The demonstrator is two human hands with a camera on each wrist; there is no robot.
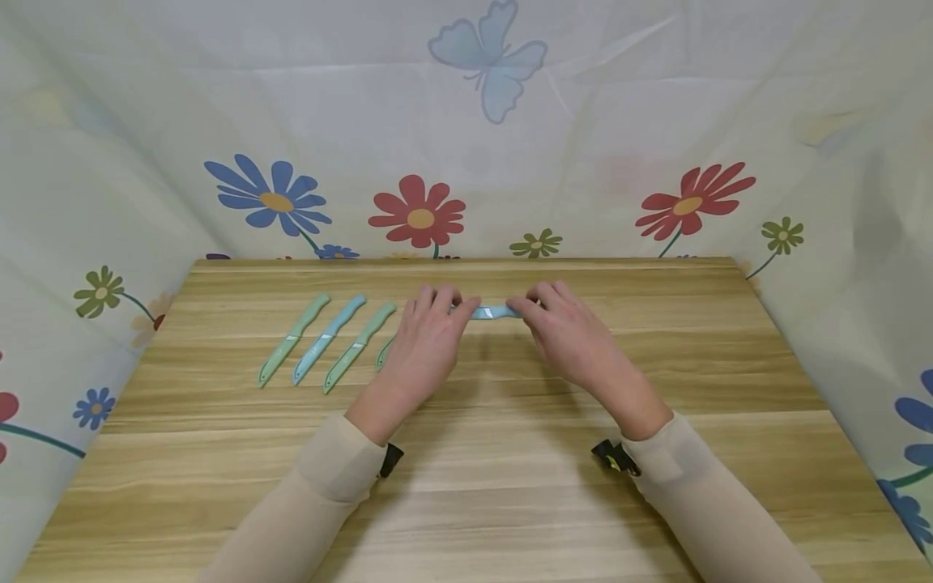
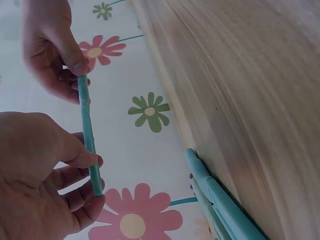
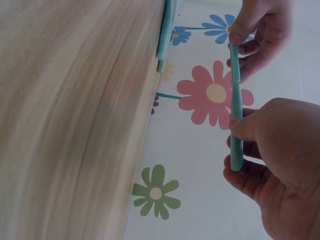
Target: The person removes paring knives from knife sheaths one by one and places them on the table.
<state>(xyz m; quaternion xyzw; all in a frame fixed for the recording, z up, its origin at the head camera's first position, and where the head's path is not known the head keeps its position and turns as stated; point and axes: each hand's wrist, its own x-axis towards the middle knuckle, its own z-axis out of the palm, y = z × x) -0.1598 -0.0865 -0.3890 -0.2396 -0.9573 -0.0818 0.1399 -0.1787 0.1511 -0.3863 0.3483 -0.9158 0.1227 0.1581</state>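
Note:
Both hands hold up a light-blue sheathed paring knife (image 1: 499,312), level from side to side above the table. My left hand (image 1: 430,336) pinches its sheath end between thumb and fingers. At the rounded handle end my right hand (image 1: 572,336) grips with thumb and fingertips. The left wrist view has the knife (image 2: 87,125) between both hands, as does the right wrist view, where the sheath meets the handle (image 3: 236,100). Left of the hands lie a green knife (image 1: 295,340), a blue knife (image 1: 328,340) and another green knife (image 1: 359,348). A further green sheath tip (image 1: 384,354) is mostly hidden by my left hand.
The wooden table (image 1: 496,502) ends at a back edge against a white curtain (image 1: 350,97) printed with flowers and a butterfly. Curtains also hang along the left and right sides. The lying knives slant in a row on the table's left half.

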